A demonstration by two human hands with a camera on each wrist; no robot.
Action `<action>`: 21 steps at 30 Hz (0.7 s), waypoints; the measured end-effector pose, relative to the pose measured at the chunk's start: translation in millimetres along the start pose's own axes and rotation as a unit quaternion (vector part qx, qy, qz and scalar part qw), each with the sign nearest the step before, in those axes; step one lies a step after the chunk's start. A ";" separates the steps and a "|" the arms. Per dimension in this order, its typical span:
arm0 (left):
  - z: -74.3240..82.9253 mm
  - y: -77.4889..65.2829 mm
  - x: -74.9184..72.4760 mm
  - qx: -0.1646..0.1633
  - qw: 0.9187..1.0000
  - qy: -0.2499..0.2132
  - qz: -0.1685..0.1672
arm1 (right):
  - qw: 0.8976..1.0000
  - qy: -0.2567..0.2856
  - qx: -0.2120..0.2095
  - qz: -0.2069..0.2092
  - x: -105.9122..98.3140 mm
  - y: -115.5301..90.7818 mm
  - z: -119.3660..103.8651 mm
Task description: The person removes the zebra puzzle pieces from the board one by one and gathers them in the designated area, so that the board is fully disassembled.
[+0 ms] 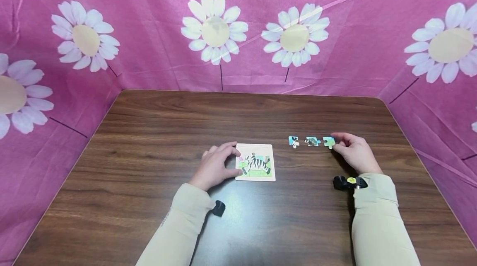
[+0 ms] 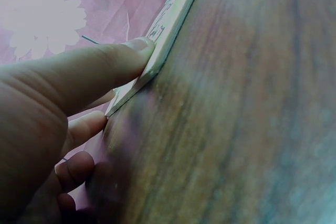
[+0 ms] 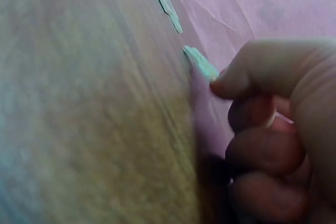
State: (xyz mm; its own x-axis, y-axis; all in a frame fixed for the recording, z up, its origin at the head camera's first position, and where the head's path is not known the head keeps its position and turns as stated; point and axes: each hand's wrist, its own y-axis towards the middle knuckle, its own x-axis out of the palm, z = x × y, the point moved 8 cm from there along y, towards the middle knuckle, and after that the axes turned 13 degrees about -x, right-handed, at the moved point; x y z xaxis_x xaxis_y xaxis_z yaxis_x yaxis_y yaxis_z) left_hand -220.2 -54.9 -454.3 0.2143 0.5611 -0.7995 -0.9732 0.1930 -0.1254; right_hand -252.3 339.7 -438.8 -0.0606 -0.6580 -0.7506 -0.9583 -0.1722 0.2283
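A square wooden zebra puzzle (image 1: 255, 178) lies flat on the table, with gaps in its picture. My left hand (image 1: 217, 165) holds it along its left side, thumb near the lower corner and index finger near the upper one. In the left wrist view the thumb (image 2: 113, 64) presses on the puzzle's edge (image 2: 170, 38). My right hand (image 1: 355, 152) pinches a blue-and-green puzzle piece (image 1: 328, 141) by its right side. The right wrist view shows this piece (image 3: 200, 62) at the fingertips, slightly tilted. Two more pieces, one blue with black and white (image 1: 293, 140), the other dark-patterned (image 1: 311, 141), lie in a row left of it.
The brown wood-grain table (image 1: 149, 133) meets a pink cloth (image 1: 149, 67) printed with daisies at the back and sides. Black wrist cameras sit on the left sleeve (image 1: 191, 204) and right sleeve (image 1: 376, 204).
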 end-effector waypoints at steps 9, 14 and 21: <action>0.2 -0.6 -0.6 0.000 1.000 0.002 0.001 | 0.999 -0.035 0.003 -0.023 1.2 1.1 0.6; 1.3 -1.6 -1.2 0.001 1.000 0.002 0.001 | 0.999 -0.019 0.022 -0.028 2.5 -0.2 1.4; 1.6 -0.8 -1.7 0.002 1.000 0.003 0.002 | 0.999 -0.023 0.021 -0.034 3.2 1.1 0.5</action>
State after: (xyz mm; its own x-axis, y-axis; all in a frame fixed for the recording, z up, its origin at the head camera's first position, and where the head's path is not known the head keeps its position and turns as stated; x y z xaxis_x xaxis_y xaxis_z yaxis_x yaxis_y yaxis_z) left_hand -219.6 -54.7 -451.9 0.2098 0.5573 -0.8034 -0.9737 0.1940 -0.1197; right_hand -253.6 337.7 -441.3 -0.0075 -0.6110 -0.7916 -0.9716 -0.1828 0.1503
